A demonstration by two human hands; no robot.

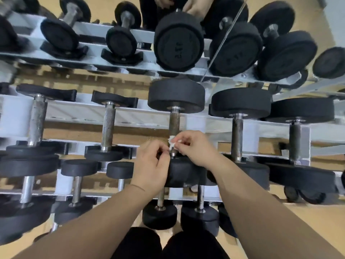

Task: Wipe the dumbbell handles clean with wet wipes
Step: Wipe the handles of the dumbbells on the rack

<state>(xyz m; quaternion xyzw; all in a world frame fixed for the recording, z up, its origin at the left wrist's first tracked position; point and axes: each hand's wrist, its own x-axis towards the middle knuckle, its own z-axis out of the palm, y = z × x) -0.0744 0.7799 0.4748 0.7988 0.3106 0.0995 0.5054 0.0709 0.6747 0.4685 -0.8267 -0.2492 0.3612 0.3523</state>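
Note:
A black dumbbell with a dull metal handle (174, 122) lies on the middle shelf of the white rack (130, 116), straight in front of me. A small crumpled white wet wipe (172, 142) is wrapped around the near end of that handle. My right hand (196, 148) pinches the wipe from the right side. My left hand (151, 165) pinches its lower left edge, just above the dumbbell's near black head (184, 172). Both hands touch the wipe at the handle.
More dumbbells line the middle shelf on both sides, such as the rusty one (38, 120) at left and one (238, 135) at right. Smaller dumbbells (160, 212) rest on the lower shelf. A mirror (224, 40) behind reflects the rack and my hands.

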